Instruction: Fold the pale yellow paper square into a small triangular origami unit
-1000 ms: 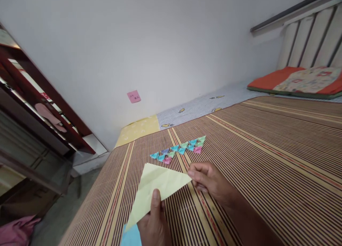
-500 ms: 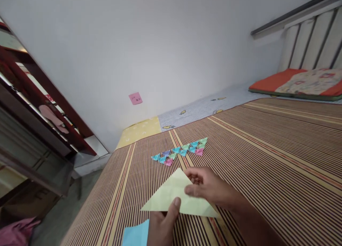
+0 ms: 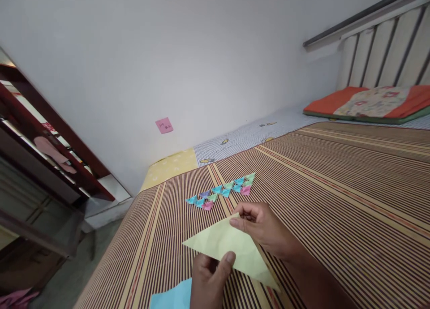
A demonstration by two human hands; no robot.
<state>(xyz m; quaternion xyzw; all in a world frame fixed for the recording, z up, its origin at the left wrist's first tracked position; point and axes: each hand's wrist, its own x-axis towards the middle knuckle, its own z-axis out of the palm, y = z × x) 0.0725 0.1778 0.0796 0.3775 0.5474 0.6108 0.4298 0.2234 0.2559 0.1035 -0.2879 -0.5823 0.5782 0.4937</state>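
A pale yellow-green sheet of paper (image 3: 221,238), folded into a triangle, is held in the air between both hands. My left hand (image 3: 212,277) grips its lower long edge, thumb on top and fingers hidden beneath. My right hand (image 3: 258,226) pinches the upper corner between thumb and curled fingers. Beyond the hands lie several small folded paper triangles (image 3: 225,192) in blue, green, purple and pink, set in a slanting row. Beside my left hand is a sheet of light blue paper (image 3: 171,295), partly cut off by the frame's bottom edge.
A striped mat (image 3: 322,188) covers the bed. Folded orange and floral bedding (image 3: 372,104) lies at the far right under a radiator (image 3: 386,49). The white wall carries a pink note (image 3: 164,125). The bed's left side drops to the floor (image 3: 101,251).
My right hand has moved up the paper to its top corner and now pinches it. The triangle has turned clockwise, its right tip lower. The view has shifted slightly.
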